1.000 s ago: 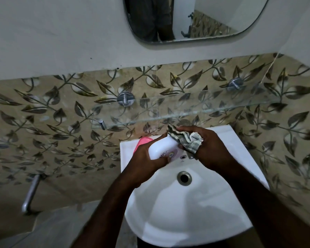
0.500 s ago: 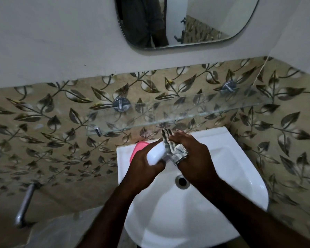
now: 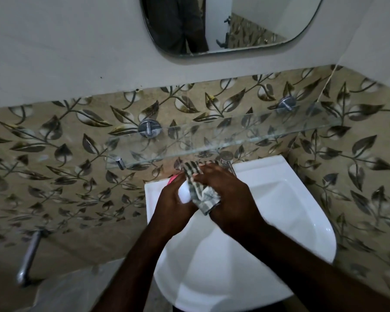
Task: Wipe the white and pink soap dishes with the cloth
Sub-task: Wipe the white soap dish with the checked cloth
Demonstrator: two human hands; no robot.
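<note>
Leaf-patterned tiles back a white sink, above which the left hand grips the white soap dish while the right hand, fingers curled, presses the striped cloth against its right side; the pink soap dish shows just beyond the left hand.

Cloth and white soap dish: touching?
Touching. Head view shows the cloth lying against the white soap dish, pressed there by the right hand.
</note>
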